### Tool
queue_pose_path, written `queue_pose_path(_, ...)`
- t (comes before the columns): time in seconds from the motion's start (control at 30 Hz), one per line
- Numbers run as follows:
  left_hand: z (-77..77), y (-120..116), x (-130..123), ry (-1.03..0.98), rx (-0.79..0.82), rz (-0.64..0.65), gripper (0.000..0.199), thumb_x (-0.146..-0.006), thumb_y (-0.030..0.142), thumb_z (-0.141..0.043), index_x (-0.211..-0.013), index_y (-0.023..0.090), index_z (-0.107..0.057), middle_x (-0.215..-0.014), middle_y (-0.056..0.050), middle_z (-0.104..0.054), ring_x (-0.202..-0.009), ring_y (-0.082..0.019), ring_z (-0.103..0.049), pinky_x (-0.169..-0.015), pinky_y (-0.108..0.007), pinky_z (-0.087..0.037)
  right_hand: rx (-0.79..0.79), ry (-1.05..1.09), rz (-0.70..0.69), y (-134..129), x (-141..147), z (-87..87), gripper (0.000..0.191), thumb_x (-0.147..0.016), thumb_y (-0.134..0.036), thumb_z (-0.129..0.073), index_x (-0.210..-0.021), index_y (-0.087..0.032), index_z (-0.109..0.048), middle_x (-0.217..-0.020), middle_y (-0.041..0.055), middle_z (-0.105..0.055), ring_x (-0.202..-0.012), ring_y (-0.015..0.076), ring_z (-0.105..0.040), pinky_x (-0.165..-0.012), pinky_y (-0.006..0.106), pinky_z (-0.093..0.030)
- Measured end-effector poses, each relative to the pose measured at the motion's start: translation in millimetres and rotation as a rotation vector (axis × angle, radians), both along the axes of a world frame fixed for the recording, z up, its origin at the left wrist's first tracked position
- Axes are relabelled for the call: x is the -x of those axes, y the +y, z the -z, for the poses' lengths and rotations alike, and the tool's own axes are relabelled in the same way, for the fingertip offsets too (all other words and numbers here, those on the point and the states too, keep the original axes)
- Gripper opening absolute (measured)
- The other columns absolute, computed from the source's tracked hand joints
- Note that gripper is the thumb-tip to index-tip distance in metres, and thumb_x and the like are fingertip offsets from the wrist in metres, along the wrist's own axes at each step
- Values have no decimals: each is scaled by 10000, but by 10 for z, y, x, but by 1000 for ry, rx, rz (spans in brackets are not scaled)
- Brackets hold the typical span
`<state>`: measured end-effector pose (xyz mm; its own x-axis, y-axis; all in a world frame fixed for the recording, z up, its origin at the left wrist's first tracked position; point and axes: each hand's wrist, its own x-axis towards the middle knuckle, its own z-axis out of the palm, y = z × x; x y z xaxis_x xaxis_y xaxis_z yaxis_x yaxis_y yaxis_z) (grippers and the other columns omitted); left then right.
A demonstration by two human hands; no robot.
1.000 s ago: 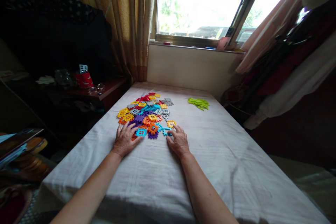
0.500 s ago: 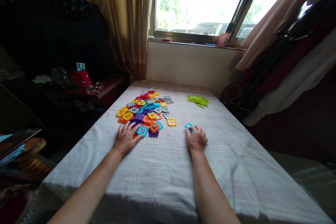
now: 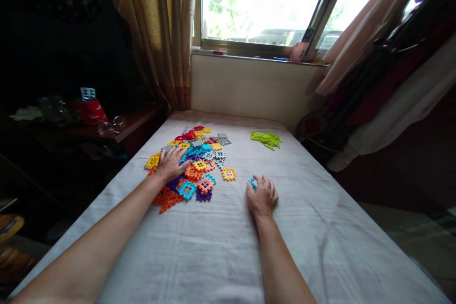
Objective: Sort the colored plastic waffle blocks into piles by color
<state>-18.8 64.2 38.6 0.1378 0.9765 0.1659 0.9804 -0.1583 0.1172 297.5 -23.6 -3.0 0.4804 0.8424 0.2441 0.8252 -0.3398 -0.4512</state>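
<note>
Plastic lattice pieces in many colours lie in a loose pile, with a light blue piece (image 3: 187,190) and an orange piece (image 3: 171,201) at its near side. My left hand (image 3: 170,164) rests on the pile's left part, fingers spread, holding nothing visible. Right of the pile, a yellow square piece (image 3: 229,174) lies alone. My right hand (image 3: 262,195) is down on the cloth farther right, its fingers curled round a blue piece (image 3: 252,182) that is mostly hidden. Beyond it sits a separate heap of lime green pieces (image 3: 266,139).
A pale cloth covers the table (image 3: 199,256). At the left, a dark side table holds a red container (image 3: 90,111) and glasses (image 3: 111,126). A window ledge (image 3: 249,57) and curtain (image 3: 174,33) stand behind; clothes (image 3: 399,99) hang at the right.
My left hand has moved forward over the pile, uncovering orange pieces at its near side. My right hand stays on the blue piece, now covering more of it. The view has shifted slightly.
</note>
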Motion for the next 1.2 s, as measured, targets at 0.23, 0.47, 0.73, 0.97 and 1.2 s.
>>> queue_pose_path(0.23, -159, 927, -99, 50, 190, -140, 772, -863, 713, -355, -1439, 220, -496, -1498, -179, -495, -1383, -391, -436, -1121, -627, -276, 29, -14, -42, 47, 53, 46, 374, -881, -296, -553, -1221, -234, -696, -1428, 125, -550, -1375, 298, -418, -1124, 474, -288)
queue_pose_path(0.47, -5, 924, -396, 41, 195, -8, 752, -832, 728, -421, -1386, 236, -547, -1445, -144, -563, -1352, -366, -488, -1156, -555, -278, 38, -3, -40, 59, 49, 47, 371, -874, -296, -557, -1211, -249, -702, -1431, 115, -548, -1379, 292, -414, -1137, 470, -269)
queue_pose_path(0.73, 46, 156, -548, -16, 98, 237, 603, -869, 629, -476, -1371, 305, -557, -1433, -95, -582, -1354, -305, -491, -1170, -569, -245, 9, 12, -62, 39, 43, 26, 358, -861, -284, -570, -1184, -232, -716, -1407, 128, -566, -1357, 299, -437, -1125, 485, -295)
queue_pose_path(0.97, 126, -302, -398, -133, 7, 380, 543, -871, 616, -513, -1315, 319, -606, -1379, -67, -626, -1314, -256, -529, -1187, -541, -243, 1, 28, -71, 42, 29, 54, 363, -865, -295, -556, -1188, -234, -709, -1407, 121, -564, -1360, 291, -431, -1129, 472, -286)
queue_pose_path(1.2, 134, -449, -22, -165, -152, 285, 315, -887, 515, -516, -851, 282, -725, -1265, -47, -697, -1269, -285, -562, -1157, -591, -274, -85, 42, -139, 12, 100, 8, 318, -866, -248, -563, -1139, -243, -727, -1393, 102, -583, -1367, 293, -419, -1131, 486, -274)
